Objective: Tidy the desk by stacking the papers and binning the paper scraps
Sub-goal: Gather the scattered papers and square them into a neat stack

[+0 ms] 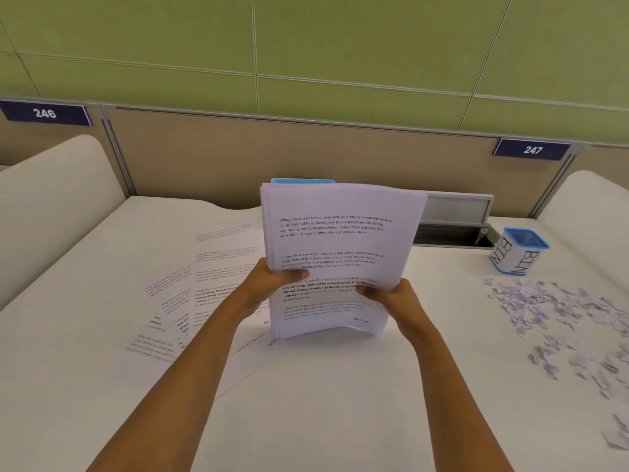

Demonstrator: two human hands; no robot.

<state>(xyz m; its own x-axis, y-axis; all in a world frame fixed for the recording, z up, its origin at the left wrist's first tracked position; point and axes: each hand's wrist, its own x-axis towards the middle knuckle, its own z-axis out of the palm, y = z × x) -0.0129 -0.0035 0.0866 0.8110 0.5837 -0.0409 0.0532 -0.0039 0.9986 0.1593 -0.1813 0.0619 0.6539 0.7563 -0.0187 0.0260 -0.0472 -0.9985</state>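
A stack of printed white papers (335, 240) stands upright on its lower edge on the white desk (323, 403), with a blue sheet showing at its top back. My left hand (272, 284) grips the stack's left side, thumb on the front page. My right hand (391, 296) grips its right side the same way. Several loose printed sheets (204, 294) lie spread flat on the desk to the left of the stack. Many small paper scraps (561, 321) are scattered over the desk's right side. A small white container with a blue rim, labelled BIN (519, 252), stands behind the scraps.
A beige partition (272, 155) runs along the desk's back, with number plates 246 (45, 113) and 247 (532, 150). An open grey cable tray (456, 229) sits at the back, right of the stack. Curved white dividers rise at both sides.
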